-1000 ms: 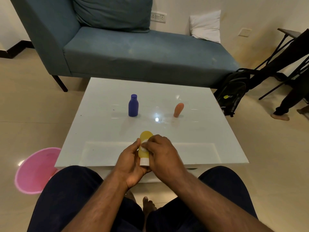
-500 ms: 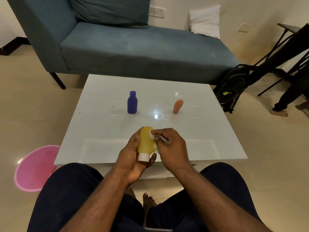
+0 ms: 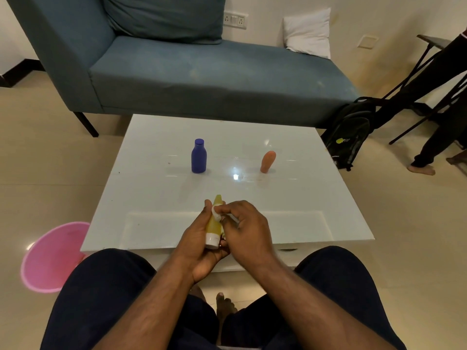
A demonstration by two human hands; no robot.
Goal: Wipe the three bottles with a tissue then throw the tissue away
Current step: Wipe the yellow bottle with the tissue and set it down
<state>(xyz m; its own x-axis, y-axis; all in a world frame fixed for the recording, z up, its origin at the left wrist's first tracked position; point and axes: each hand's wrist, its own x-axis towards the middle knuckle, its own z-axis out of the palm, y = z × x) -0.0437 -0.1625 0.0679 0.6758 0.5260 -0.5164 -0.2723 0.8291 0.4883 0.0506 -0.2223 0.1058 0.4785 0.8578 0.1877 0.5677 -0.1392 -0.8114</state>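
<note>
Fingers of the left hand (image 3: 199, 245) curl round the yellow bottle (image 3: 214, 223), holding it tilted over the near edge of the white table (image 3: 290, 198), white cap toward the person. Fingertips of the right hand (image 3: 246, 231) pinch a small white tissue (image 3: 216, 213) against the bottle's upper side, just below its rounded end. On the table, at about 11 o'clock from the hands, a blue bottle (image 3: 199, 156) stands upright; at about 1 o'clock an orange bottle (image 3: 267, 161) stands leaning slightly, well apart from the blue one. On the floor at 9 o'clock, beside the table's near left corner, sits a pink bin (image 3: 50, 258). At 12 o'clock, beyond the table, stands a teal sofa (image 3: 202, 72).
</note>
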